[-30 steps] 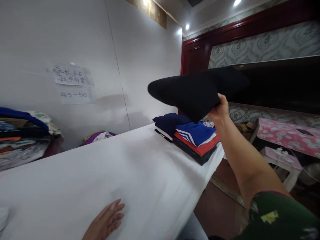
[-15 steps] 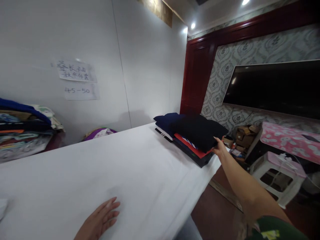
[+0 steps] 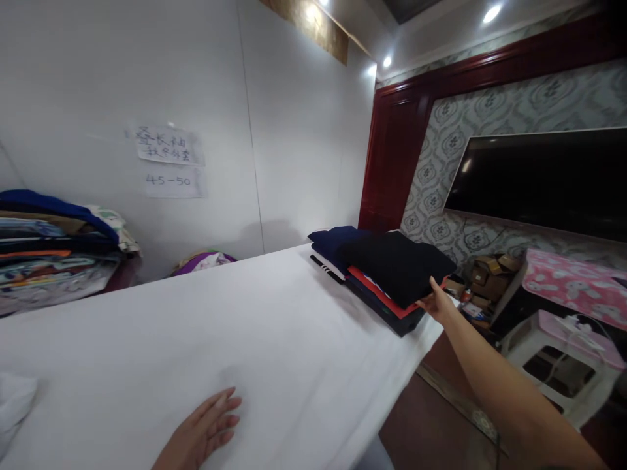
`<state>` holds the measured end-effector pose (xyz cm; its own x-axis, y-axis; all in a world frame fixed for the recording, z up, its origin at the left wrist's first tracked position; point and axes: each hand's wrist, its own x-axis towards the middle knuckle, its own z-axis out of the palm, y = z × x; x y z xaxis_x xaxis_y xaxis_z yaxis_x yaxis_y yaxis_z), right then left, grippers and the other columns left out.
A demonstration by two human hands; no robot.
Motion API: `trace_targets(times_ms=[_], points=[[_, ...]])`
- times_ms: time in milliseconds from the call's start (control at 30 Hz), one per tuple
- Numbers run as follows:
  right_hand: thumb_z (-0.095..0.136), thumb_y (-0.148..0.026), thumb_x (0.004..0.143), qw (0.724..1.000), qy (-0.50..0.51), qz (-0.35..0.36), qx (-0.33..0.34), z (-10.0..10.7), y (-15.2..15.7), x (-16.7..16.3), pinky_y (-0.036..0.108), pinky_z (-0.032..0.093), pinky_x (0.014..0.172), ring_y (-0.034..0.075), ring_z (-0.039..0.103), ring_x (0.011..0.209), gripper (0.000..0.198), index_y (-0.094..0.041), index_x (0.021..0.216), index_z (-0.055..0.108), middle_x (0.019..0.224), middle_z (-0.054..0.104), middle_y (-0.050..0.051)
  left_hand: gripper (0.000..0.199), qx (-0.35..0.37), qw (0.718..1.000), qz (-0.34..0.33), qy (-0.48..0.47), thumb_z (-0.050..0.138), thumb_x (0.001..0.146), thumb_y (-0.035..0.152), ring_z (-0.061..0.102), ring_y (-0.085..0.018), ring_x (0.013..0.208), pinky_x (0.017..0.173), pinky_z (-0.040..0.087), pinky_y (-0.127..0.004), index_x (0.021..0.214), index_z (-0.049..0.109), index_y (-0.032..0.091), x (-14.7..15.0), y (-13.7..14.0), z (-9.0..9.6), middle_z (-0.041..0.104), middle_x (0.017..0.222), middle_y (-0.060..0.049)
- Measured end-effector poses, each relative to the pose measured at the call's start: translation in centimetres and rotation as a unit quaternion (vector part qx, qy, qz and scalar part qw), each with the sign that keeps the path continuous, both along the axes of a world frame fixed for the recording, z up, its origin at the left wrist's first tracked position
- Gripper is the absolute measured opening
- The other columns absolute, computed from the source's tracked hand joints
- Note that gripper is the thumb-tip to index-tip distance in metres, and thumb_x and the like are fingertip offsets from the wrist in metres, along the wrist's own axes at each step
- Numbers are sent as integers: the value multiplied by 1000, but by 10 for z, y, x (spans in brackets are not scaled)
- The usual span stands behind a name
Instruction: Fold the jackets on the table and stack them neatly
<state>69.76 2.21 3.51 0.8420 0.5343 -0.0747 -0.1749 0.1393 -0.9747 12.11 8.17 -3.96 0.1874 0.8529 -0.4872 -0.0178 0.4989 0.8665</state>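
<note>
A stack of folded clothes sits at the far right end of the white-covered table (image 3: 255,326). On its top lies a black folded garment (image 3: 392,264), next to a navy folded garment (image 3: 337,240). My right hand (image 3: 437,301) grips the near right corner of the black garment, thumb above and fingers beneath. Under it a red garment (image 3: 402,307) and a dark one (image 3: 392,320) stick out. Over the near part of the table, my left hand (image 3: 208,424) is open and holds nothing, its fingers loosely stretched and slightly curled.
White cloth (image 3: 14,398) lies at the table's left edge. Beyond the table stands a tall pile of clothes (image 3: 53,248) at left. A stool (image 3: 563,352) with a cable and several cardboard boxes (image 3: 490,274) stand at right, below a wall television (image 3: 543,179).
The view has turned slightly left, showing more of the white cloth. My right hand remains at the black garment's corner, and my left hand has hardly moved.
</note>
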Motion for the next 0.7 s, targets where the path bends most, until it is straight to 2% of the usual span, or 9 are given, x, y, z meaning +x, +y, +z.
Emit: trace_targets(times_ms=[100, 167, 200, 267, 333, 400, 500, 600, 700], points=[[64, -39, 77, 994, -64, -86, -1, -3, -16, -6, 48, 57, 88, 30, 66, 109, 26, -20, 95, 63, 107, 70, 13, 90, 10, 1000, 3, -10, 83, 38, 74, 70, -28, 93, 80, 60, -35, 109, 65, 23, -3, 1, -6, 73, 113, -11], [66, -35, 76, 979, -154, -132, 13, 2, -20, -14, 44, 46, 106, 27, 54, 129, 33, -21, 106, 63, 129, 63, 12, 84, 17, 1000, -4, -13, 82, 45, 72, 70, -27, 93, 81, 59, -35, 110, 65, 22, -4, 0, -7, 73, 115, -11], [66, -35, 76, 964, -228, -132, 22, 6, -19, -20, 43, 39, 113, 26, 48, 135, 37, -22, 110, 63, 138, 58, 11, 80, 18, 1000, -9, -16, 81, 49, 70, 70, -28, 94, 81, 59, -35, 110, 65, 21, -4, -1, -7, 73, 115, -11], [65, -38, 80, 905, -415, -89, 33, 18, -13, -36, 44, 29, 119, 26, 42, 140, 40, -22, 116, 65, 145, 54, 11, 72, 17, 1000, -12, -22, 80, 55, 65, 70, -27, 93, 81, 60, -36, 110, 66, 20, -4, -3, -6, 73, 114, -11], [62, -44, 85, 816, -577, -14, 20, 33, 2, -54, 49, 25, 120, 28, 41, 141, 42, -22, 121, 65, 146, 53, 12, 63, 19, 1000, -1, -20, 80, 58, 59, 70, -25, 90, 79, 60, -35, 108, 68, 22, -2, -4, -5, 74, 109, -7], [58, -48, 88, 749, -659, 53, -26, 50, 22, -69, 53, 24, 120, 29, 37, 144, 45, -24, 125, 64, 148, 52, 11, 55, 13, 1000, 14, -9, 81, 55, 55, 71, -24, 87, 77, 60, -34, 101, 70, 26, 1, -5, -3, 76, 101, -3], [54, -53, 90, 681, -709, 117, -139, 78, 60, -75, 60, 21, 119, 33, 28, 149, 54, -25, 136, 58, 156, 43, 12, 50, 0, 999, 35, 15, 81, 44, 56, 71, -26, 83, 73, 61, -36, 86, 71, 32, 6, -6, 3, 77, 91, 2], [51, -60, 90, 654, -697, 144, -258, 98, 97, -58, 65, 21, 117, 35, 21, 151, 66, -27, 147, 48, 161, 33, 10, 49, 3, 999, 34, 28, 80, 37, 57, 70, -27, 82, 72, 60, -36, 80, 72, 34, 10, -9, 10, 78, 87, 3], [46, -64, 91, 683, -606, 166, -373, 103, 125, -29, 66, 18, 118, 37, 24, 150, 70, -28, 151, 42, 162, 32, 9, 49, 7, 999, 31, 32, 79, 36, 58, 69, -25, 79, 71, 58, -35, 79, 74, 35, 11, -10, 14, 77, 87, 3]])
